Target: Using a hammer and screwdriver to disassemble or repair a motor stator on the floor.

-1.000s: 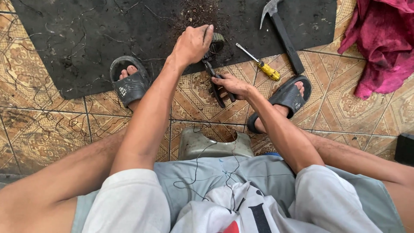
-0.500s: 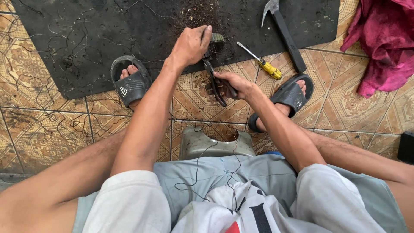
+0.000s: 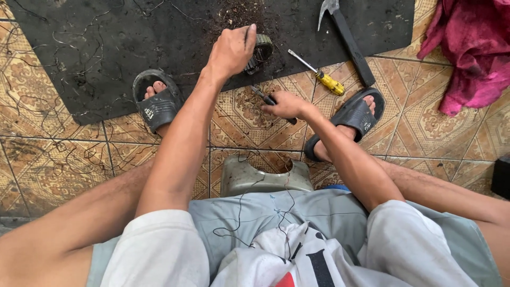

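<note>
**Two hands close on a small round part at the mat's edge**

Seated low, we look down past our knees. Our right hand [image 3: 284, 104] is clenched around a dark-handled tool [image 3: 265, 98], its long axis slanting up and left toward the ribbed round part [image 3: 261, 51]. Just beyond, our left hand [image 3: 232, 50], the nearer one, grips that part at the near edge of the black mat [image 3: 106, 48]. Most of the part and the tool's tip are hidden. Farther right lie a yellow-handled screwdriver [image 3: 319, 74] and a hammer [image 3: 345, 34].

Even soft daylight, faint shadows, no glare, sharp focus, slight wide-angle edge distortion
</note>
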